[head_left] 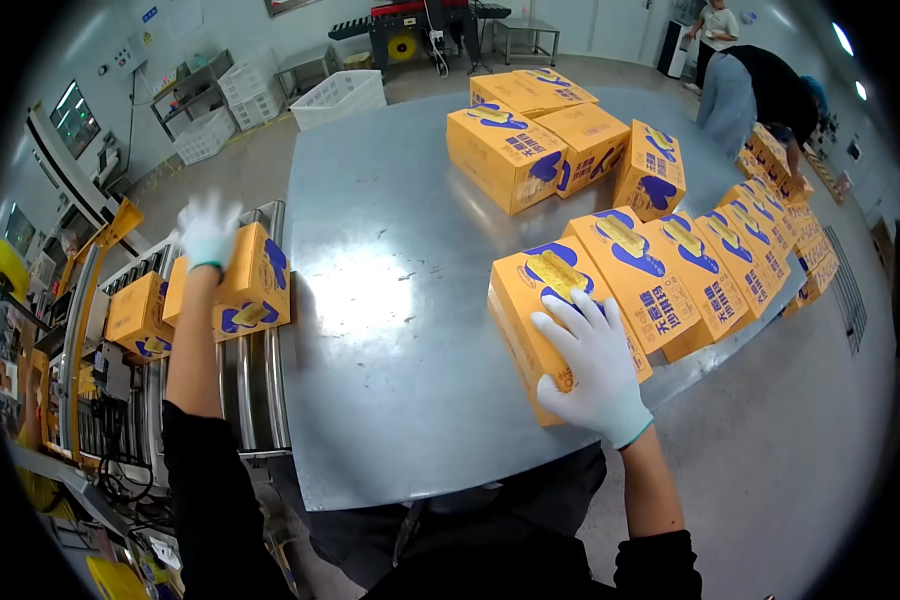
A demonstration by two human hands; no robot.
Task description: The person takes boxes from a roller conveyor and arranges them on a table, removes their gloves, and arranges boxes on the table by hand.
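My right hand (598, 375), in a white glove, lies on the nearest orange carton (540, 300) of a row on the metal table (400, 390). Its fingers are spread over the top and side. Further cartons (625, 250) lean behind that one along the table's right edge. My left hand (208, 230), also gloved, is over the roller conveyor (245, 390) at the left, its fingers smeared by motion. Just below it sits an orange carton (258, 285) with blue print, and another carton (138, 312) stands further left. Whether the left hand touches a carton, I cannot tell.
Several more cartons (505, 150) are grouped at the table's far side. A bending person (770, 95) handles cartons at the far right, with another person (715, 30) behind. White crates (338, 98) stand on the floor beyond the table, and machinery (80, 350) flanks the conveyor.
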